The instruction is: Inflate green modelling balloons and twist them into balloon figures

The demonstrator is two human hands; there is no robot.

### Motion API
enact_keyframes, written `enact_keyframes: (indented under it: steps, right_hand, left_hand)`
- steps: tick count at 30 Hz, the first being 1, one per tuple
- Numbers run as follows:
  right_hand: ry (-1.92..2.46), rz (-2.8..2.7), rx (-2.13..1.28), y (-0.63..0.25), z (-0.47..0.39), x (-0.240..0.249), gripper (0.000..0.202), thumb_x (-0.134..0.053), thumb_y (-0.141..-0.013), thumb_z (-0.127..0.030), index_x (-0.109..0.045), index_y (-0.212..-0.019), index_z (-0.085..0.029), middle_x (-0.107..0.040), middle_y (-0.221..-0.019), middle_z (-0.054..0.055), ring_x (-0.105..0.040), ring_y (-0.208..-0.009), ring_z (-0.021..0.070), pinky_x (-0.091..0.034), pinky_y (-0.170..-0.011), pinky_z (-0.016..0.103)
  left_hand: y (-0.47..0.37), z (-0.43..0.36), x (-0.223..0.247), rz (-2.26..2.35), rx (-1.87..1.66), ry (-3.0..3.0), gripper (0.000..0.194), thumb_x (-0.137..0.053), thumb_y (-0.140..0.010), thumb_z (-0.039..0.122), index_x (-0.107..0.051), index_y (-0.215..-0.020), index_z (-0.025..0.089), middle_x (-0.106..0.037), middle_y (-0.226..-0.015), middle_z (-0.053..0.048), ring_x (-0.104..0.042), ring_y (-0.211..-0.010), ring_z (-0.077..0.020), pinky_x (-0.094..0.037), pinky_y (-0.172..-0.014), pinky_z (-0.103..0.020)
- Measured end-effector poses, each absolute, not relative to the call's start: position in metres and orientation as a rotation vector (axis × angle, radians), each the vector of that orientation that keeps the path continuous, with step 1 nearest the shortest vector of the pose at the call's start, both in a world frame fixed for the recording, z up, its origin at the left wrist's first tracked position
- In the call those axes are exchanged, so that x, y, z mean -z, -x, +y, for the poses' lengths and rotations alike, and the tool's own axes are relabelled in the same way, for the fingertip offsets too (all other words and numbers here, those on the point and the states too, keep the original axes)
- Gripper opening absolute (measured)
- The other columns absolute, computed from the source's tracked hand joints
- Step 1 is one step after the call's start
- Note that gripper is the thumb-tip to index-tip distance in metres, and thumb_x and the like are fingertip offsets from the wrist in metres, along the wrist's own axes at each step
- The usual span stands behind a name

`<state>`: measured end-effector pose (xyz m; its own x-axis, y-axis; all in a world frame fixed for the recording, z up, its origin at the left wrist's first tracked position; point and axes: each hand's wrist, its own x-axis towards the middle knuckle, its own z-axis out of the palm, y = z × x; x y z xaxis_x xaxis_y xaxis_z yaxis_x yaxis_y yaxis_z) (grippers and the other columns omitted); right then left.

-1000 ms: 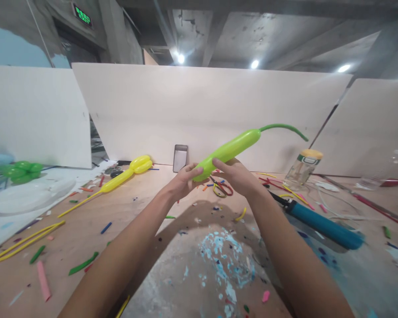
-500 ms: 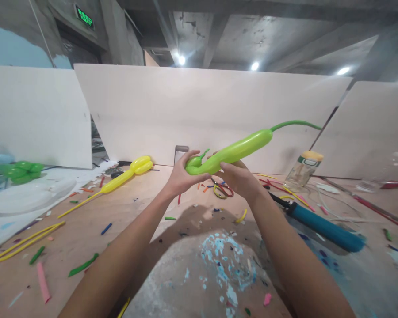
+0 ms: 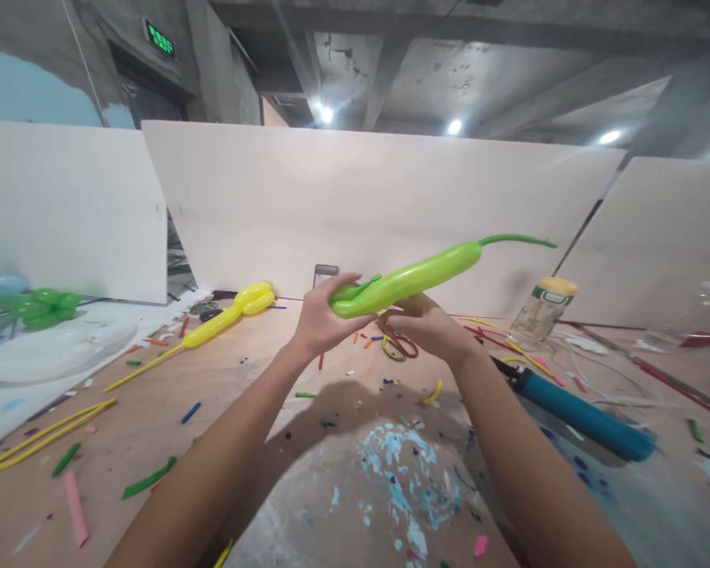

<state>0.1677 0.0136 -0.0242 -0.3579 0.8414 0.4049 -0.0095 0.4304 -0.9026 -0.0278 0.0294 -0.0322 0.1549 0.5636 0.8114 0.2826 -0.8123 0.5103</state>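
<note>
A long light-green balloon point(image 3: 426, 278) is held above the table, slanting up to the right, with a thin uninflated tail at its right end. My left hand point(image 3: 330, 315) grips its left end, where the balloon is folded back on itself and a short green tip lies along the fold. Under the middle of the balloon is my right hand point(image 3: 421, 322), its fingers curled close against the underside; its fingertips are partly hidden, and whether they grip the balloon is unclear.
A blue pump point(image 3: 585, 414) and a capped bottle point(image 3: 543, 312) stand or lie at right. Scissors point(image 3: 400, 347) lie beyond my hands. A yellow balloon point(image 3: 213, 325) is at left, with scattered balloon scraps around. White boards point(image 3: 379, 205) rise behind.
My right hand has slipped lower beneath the balloon, its fingers now curled. The balloon's folded tip has come down against the body, and its tail hangs lower.
</note>
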Motion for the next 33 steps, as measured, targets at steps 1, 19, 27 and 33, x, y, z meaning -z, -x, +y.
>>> enact_keyframes:
  steps: [1,19,27,33]
  right_hand:
    - [0.765,-1.739,-1.002,-0.168,0.014,0.024,0.035,-0.072,-0.07,-0.026,-0.062,-0.103,-0.024,-0.064,-0.102,0.006,-0.06,-0.075,0.0164,-0.049,-0.064,0.031]
    - [1.036,-1.813,-0.099,-0.15,0.019,0.036,0.013,-0.059,-0.08,-0.025,-0.069,-0.085,-0.019,-0.065,-0.075,0.005,-0.057,-0.068,0.0192,-0.046,-0.064,0.033]
    - [0.805,-2.175,0.562,-0.134,0.018,0.049,0.017,-0.054,-0.083,-0.015,-0.068,-0.09,-0.025,-0.059,-0.12,0.008,-0.045,-0.118,0.0285,-0.037,-0.099,0.049]
    - [0.748,-2.262,0.233,-0.145,0.018,0.041,0.016,-0.053,-0.086,-0.017,-0.064,-0.096,-0.023,-0.065,-0.101,0.008,-0.058,-0.097,0.0226,-0.043,-0.092,0.045]
  left_hand:
    - [0.027,0.029,0.032,0.829,-1.643,-2.114,0.056,-0.079,-0.059,0.039,-0.062,-0.109,0.02,-0.067,-0.101,-0.006,-0.062,-0.089,-0.0205,-0.05,-0.08,-0.034]
    - [0.011,0.03,0.04,0.469,-1.087,-1.201,0.04,-0.072,-0.07,0.044,-0.061,-0.096,0.015,-0.064,-0.086,-0.006,-0.064,-0.07,-0.0154,-0.049,-0.057,-0.024]
    - [0.03,0.054,0.053,0.962,-1.121,-1.472,0.043,-0.074,-0.065,0.044,-0.063,-0.095,0.015,-0.064,-0.071,-0.004,-0.06,-0.056,-0.0134,-0.034,-0.04,-0.018]
    - [0.041,0.05,0.043,0.904,-0.914,-1.709,0.037,-0.064,-0.073,0.05,-0.072,-0.088,0.017,-0.066,-0.071,-0.006,-0.057,-0.06,-0.0138,-0.035,-0.043,-0.019]
